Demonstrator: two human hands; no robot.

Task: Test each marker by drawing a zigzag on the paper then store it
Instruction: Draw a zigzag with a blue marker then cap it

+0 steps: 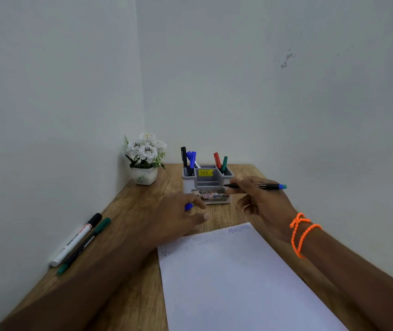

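Note:
My right hand (261, 201) pinches an uncapped black marker with a blue end (265, 186), held level, tip pointing left toward the grey organizer (207, 181). My left hand (178, 216) grips a blue cap (188, 206) just in front of the organizer. The white paper (238, 278) lies below both hands, with faint zigzags along its top edge. Several markers, black, blue, red and green, stand in the organizer's side compartments.
A white marker with a black cap (77, 238) and a green-capped marker (84, 244) lie side by side at the left edge of the wooden desk (133, 211), beside the wall. A pot of white flowers (145, 158) stands in the back left corner.

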